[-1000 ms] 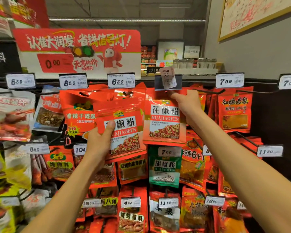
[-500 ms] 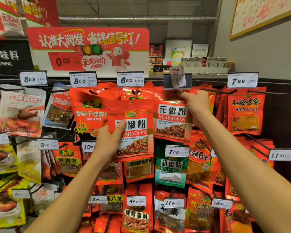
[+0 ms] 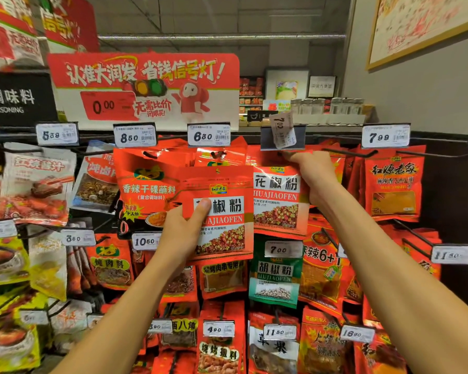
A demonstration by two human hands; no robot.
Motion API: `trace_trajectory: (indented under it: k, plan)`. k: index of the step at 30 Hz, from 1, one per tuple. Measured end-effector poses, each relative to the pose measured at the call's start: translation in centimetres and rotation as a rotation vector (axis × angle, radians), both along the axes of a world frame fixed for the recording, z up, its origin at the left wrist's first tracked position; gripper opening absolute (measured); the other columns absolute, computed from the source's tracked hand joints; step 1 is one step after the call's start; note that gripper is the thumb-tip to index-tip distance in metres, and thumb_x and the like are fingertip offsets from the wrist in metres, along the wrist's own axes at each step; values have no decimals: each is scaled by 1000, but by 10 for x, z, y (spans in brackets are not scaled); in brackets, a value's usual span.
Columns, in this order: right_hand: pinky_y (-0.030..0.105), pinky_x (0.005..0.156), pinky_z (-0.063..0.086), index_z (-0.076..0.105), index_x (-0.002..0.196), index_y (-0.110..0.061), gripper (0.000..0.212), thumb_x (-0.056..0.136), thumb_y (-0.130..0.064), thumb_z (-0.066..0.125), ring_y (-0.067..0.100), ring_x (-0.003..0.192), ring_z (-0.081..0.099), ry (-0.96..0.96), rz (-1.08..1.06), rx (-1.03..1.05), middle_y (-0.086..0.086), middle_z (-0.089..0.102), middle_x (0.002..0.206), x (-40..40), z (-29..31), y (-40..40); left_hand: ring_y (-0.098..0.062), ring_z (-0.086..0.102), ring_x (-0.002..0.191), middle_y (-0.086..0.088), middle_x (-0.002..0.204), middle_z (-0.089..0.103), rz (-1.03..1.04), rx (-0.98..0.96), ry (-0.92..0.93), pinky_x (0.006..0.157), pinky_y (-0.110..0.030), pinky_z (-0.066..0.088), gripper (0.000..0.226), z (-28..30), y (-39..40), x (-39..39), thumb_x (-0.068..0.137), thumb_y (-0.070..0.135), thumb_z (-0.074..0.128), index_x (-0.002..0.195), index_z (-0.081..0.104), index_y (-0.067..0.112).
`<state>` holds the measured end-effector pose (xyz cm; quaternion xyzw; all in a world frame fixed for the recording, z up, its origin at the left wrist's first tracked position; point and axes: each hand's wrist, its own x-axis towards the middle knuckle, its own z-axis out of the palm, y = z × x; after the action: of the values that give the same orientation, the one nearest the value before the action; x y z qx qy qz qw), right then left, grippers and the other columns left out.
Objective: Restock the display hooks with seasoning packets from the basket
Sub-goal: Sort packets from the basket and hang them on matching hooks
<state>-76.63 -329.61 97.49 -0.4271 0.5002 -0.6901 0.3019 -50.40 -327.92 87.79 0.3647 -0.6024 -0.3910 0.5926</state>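
My left hand (image 3: 183,230) grips a stack of red Huajiaofen seasoning packets (image 3: 222,214) by the left edge, thumb across the front, held in front of the display. My right hand (image 3: 312,171) is raised to the top of another red Huajiaofen packet (image 3: 278,201), pinching it at the hook (image 3: 283,151) just under a dark tag holder with a crooked 7.00 price slip (image 3: 281,130). Whether that packet's hole is on the hook is hidden by my fingers. No basket is in view.
The pegboard wall is packed with hanging packets: a red dipping-spice packet (image 3: 146,184) at left, a green pepper packet (image 3: 274,276) below, red packets (image 3: 393,184) at right. Bare hook prongs (image 3: 346,153) stick out to the right of my right hand. Price tags line each row.
The view has shifted slightly, so the display sits further right and lower. Both hands keep the same grips; the right hand stays at the hook.
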Motion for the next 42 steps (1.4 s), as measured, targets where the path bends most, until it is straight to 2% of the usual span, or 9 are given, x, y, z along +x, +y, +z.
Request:
trace_trajectory:
  k: [6, 11, 15, 20, 23, 25, 30, 34, 42]
  plan:
    - [54, 68, 63, 71, 93, -9, 20, 80, -21, 81, 31, 69, 76, 60, -145, 95, 11, 77, 82, -4, -4, -31, -14, 76, 74, 7, 83, 79, 8, -10, -12, 63, -27, 59, 21, -4, 4, 2, 96, 49, 61, 81, 75, 46]
    - [29, 50, 40, 57, 75, -14, 47, 85, -56, 74, 15, 64, 56, 458, -369, 233, 0, 59, 75, -8, -1, -59, -19, 77, 77, 0, 86, 79, -8, 19, -10, 69, -35, 61, 26, -8, 0, 0, 96, 48, 62, 85, 75, 28]
    - [32, 68, 40, 66, 100, -10, 48, 89, -57, 68, 28, 88, 62, 566, -427, 243, 9, 67, 99, -14, -2, -67, -18, 77, 78, 2, 86, 80, -55, 25, 15, 61, -24, 59, 28, -6, -1, -11, 95, 46, 63, 91, 75, 22]
    - [35, 88, 43, 58, 120, -16, 34, 96, -39, 63, 25, 112, 59, 443, -476, -34, 5, 63, 118, -14, -32, -22, -20, 77, 81, 0, 89, 80, -146, 46, 36, 65, -27, 61, 24, -2, -7, -30, 99, 40, 61, 100, 73, 20]
    - [37, 70, 57, 67, 104, -17, 27, 89, -40, 66, 22, 87, 72, 76, 62, -139, 4, 74, 96, -8, -47, 12, -22, 77, 86, -2, 94, 80, -218, 55, 47, 72, -35, 63, 21, 1, -11, -48, 99, 38, 61, 101, 73, 22]
    - [33, 62, 58, 70, 105, -17, 36, 87, -48, 69, 25, 81, 74, 53, 303, -121, 10, 78, 98, -2, -49, 27, -23, 77, 88, -3, 97, 80, -289, 63, 25, 72, -35, 62, 19, 3, -14, -62, 99, 37, 61, 101, 74, 23]
    - [41, 69, 63, 70, 90, -18, 17, 90, -35, 74, 27, 76, 78, 189, 45, -155, 6, 79, 86, -6, -39, 27, -27, 76, 91, -8, 101, 79, -379, 70, 99, 79, -45, 61, 13, 23, -17, -94, 93, 17, 70, 105, 70, 16]
    - [37, 61, 62, 69, 84, -15, 19, 90, -33, 73, 21, 70, 77, 208, -54, -135, 2, 78, 78, -13, -22, 17, -26, 76, 80, -9, 88, 78, -280, 101, 249, 70, -41, 63, 17, 63, -24, -112, 97, 30, 65, 99, 69, 13]
    - [56, 69, 62, 66, 71, -18, 26, 89, -34, 75, 28, 68, 76, 146, -182, -6, 7, 77, 75, -5, -17, -10, -34, 73, 72, -19, 81, 70, -72, 194, 159, 69, -53, 61, 24, 84, -39, -124, 99, 28, 62, 79, 61, 14]
